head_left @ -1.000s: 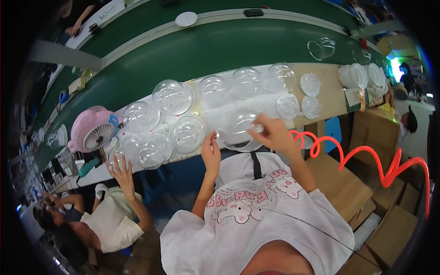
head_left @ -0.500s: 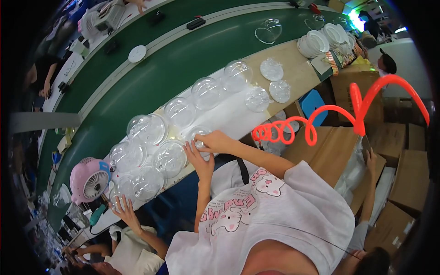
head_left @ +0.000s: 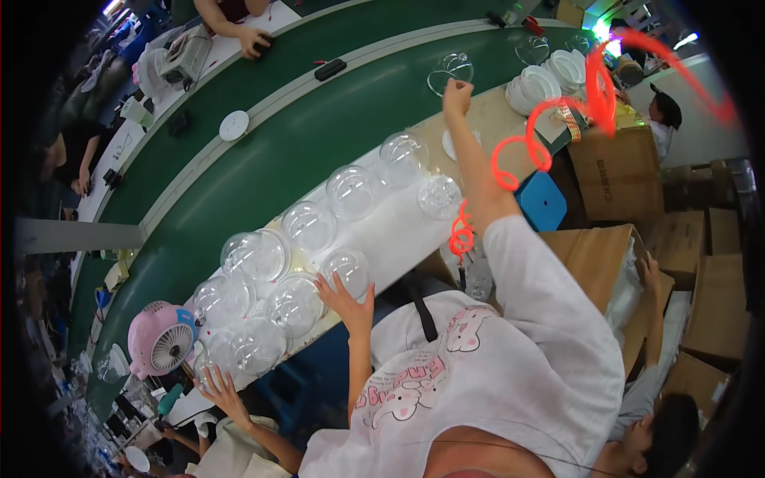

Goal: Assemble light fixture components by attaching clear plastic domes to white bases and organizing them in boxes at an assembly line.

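Observation:
My right hand reaches far across the bench to the green belt, its fingers drawn together at the near rim of a clear plastic dome. My left hand lies with fingers spread at the near edge of another clear dome. That dome stands beside several clear domes, some with discs under them, such as the dome to its left. Under my right forearm, a round clear piece and a pale disc show; the forearm hides part of the disc.
A red coiled hose hangs right of my arm. White round parts are stacked at the far right. A pink fan stands left, near a co-worker's spread hand. Cardboard boxes and a blue stool are at right.
My right hand has left the dome beside my left hand and stretched forward to the dome on the belt. My left hand stays near the same place. The view has shifted slightly.

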{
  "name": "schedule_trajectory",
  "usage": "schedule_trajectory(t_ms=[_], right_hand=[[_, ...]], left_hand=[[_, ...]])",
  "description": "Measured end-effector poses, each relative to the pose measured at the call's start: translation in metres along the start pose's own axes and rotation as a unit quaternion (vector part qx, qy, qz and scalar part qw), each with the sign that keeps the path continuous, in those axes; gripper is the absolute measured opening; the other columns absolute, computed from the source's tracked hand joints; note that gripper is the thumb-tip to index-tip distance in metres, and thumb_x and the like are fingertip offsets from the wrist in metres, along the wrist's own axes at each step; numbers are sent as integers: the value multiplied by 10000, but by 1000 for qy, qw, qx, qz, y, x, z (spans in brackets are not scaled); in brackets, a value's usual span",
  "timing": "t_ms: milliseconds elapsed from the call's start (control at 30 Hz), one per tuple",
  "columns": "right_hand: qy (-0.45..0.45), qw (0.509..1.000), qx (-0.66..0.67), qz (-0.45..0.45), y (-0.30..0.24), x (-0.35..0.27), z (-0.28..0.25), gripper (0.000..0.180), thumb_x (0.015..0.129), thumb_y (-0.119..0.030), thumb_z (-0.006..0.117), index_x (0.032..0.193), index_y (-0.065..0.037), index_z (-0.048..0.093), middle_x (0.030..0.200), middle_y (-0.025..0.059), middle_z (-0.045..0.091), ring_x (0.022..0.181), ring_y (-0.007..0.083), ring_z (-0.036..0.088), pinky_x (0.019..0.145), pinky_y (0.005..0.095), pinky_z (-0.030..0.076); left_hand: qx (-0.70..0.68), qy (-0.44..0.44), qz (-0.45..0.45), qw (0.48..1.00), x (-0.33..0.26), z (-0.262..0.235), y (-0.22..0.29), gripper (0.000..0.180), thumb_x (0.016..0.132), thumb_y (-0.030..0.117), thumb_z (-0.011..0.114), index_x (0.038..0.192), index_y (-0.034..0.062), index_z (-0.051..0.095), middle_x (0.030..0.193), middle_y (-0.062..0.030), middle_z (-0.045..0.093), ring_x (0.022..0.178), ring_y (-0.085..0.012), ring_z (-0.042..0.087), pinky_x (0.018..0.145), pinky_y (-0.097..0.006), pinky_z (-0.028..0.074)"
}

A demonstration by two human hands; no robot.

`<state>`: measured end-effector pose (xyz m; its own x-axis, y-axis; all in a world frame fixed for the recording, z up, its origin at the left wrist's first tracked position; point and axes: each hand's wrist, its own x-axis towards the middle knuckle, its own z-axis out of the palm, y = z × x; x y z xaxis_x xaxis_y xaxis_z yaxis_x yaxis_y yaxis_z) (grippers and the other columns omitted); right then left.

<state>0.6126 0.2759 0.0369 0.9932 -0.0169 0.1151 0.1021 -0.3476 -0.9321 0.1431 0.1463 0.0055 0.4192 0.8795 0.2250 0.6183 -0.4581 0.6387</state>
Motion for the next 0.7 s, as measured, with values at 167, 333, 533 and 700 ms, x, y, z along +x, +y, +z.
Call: schedule_trajectory(t_ms=[167, 333, 533, 700], right_hand=[[-106, 946, -277, -128, -8, 72, 11, 431, 764, -408, 516, 1054, -95, 459, 1025, 206, 543, 939, 381, 537, 783, 454, 432], [-157, 898, -385, -142, 6, 126, 34, 517, 769, -456, 495, 1159, -136, 380, 1052, 210, 523, 959, 383, 532, 803, 461, 424], [-178, 883, -385, -202, 19, 147, 57, 439, 783, -424, 523, 1085, -126, 409, 951, 182, 579, 892, 380, 557, 735, 454, 447], [-152, 874, -405, -222, 19, 143, 67, 385, 769, -392, 555, 1017, -123, 434, 953, 158, 575, 852, 371, 567, 703, 457, 455]], left_hand=[[12, 39, -38, 998, -2, -15, 5, 777, 682, 222, 695, 1279, -16, 259, 1362, -249, 147, 1264, -433, 104, 1006, -512, 138], [20, 39, -64, 997, 0, -16, 16, 750, 705, 203, 673, 1294, 2, 254, 1369, -245, 145, 1267, -437, 101, 1004, -520, 142], [49, 7, -94, 994, 1, -13, 20, 696, 724, 201, 651, 1285, 20, 282, 1363, -252, 156, 1262, -445, 107, 999, -527, 147], [49, -10, -91, 995, 0, -13, 14, 643, 743, 237, 629, 1273, 53, 315, 1342, -274, 180, 1236, -478, 136, 971, -558, 175]])
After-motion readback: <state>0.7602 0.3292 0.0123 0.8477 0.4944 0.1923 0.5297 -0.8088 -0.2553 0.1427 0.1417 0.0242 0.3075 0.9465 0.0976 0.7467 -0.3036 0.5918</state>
